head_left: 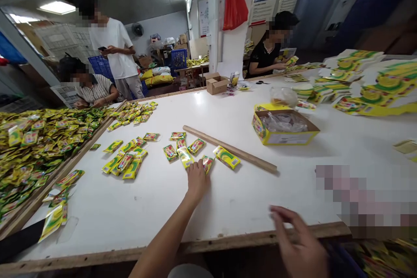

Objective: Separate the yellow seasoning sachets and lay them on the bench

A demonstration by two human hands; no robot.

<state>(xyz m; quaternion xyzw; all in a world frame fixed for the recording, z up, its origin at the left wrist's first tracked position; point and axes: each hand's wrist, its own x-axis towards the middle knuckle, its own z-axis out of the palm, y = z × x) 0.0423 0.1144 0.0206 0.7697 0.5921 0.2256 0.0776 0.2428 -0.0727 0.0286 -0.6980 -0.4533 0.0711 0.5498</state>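
Head view: left hand touches yellow-green printed packets on the white table, grip unclear; right hand hovers near the edge, empty fingers narrowly parted.

We stretch our bare left forearm forward and slightly to the right, the wrist nearly in line with it. Our left hand lies back upward, its fingers bent, tips pointing away and down. Our right hand, blurred, hangs lower and nearer us, digits loosely bent, two tips close together with a gap behind them.
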